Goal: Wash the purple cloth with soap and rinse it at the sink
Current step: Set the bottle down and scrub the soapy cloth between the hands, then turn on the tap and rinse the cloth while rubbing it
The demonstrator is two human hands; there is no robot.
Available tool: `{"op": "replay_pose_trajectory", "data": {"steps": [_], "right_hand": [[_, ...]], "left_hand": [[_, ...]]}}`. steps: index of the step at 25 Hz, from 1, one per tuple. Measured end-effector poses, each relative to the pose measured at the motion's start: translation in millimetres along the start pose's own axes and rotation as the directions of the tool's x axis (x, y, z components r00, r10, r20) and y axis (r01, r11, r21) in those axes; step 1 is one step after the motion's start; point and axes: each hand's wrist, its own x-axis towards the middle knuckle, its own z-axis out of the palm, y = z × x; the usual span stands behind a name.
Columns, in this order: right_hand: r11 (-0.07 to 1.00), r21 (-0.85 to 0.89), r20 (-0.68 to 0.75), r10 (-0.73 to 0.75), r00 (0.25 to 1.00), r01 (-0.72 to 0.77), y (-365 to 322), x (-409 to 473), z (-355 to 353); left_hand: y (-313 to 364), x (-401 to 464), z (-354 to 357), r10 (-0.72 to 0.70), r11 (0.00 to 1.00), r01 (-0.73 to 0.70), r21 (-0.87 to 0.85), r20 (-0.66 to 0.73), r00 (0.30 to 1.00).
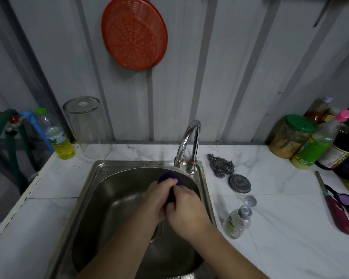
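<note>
The purple cloth point(170, 177) is bunched into a dark wad over the steel sink point(101, 178), just below the spout of the chrome tap point(189, 137). My left hand point(156, 200) and my right hand point(186, 210) are both closed around it, pressed against each other, so only its top and a strip between the hands show. No water stream is visible from the tap. A small clear soap bottle point(237, 222) lies on the counter right of the sink, its grey cap point(250, 201) off and lying beside it.
A steel scourer point(222, 166) and a round metal lid point(239, 183) lie right of the tap. Sauce bottles and jars point(314, 141) crowd the back right corner. A knife and purple fabric point(338, 206) lie at far right. An upturned glass jar point(87, 127) and an oil bottle point(56, 135) stand back left.
</note>
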Motion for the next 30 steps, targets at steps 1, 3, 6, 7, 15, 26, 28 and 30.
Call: {"op": "replay_pose_trajectory", "data": {"steps": [1, 3, 6, 7, 15, 26, 28, 30], "right_hand": [[0.999, 0.023, 0.038, 0.031, 0.999, -0.031, 0, 0, -8], [0.992, 0.023, 0.031, 0.121, 0.992, -0.122, 5, 6, -28], [0.970, -0.068, -0.070, 0.227, 0.971, -0.232, 27, 35, -68], [0.958, -0.118, -0.091, 0.252, 0.963, -0.261, 37, 50, -81], [0.871, -0.443, 0.050, 0.260, 0.964, -0.212, 91, 177, -119], [0.923, -0.363, 0.172, 0.202, 0.964, -0.129, 109, 226, -62], [0.930, -0.340, 0.172, 0.204, 0.964, -0.136, 112, 228, -56], [0.937, -0.321, 0.145, 0.195, 0.970, -0.140, 117, 230, -50]], "left_hand": [[-1, 1, 0, 0.011, 1.000, -0.011, -0.017, -0.005, 1.000], [-5, 5, -3, 0.002, 0.993, -0.001, -0.115, 0.008, 1.000], [-8, 9, -6, 0.004, 0.986, 0.005, -0.167, 0.050, 0.999], [-7, 10, -6, 0.001, 0.987, 0.011, -0.162, 0.071, 0.997], [0, 24, -15, 0.016, 0.989, 0.005, -0.145, 0.144, 0.989], [19, 43, -25, 0.143, 0.974, -0.101, -0.204, 0.203, 0.969], [21, 44, -27, 0.148, 0.971, -0.103, -0.214, 0.204, 0.968], [22, 43, -28, 0.143, 0.974, -0.100, -0.206, 0.206, 0.968]]}}
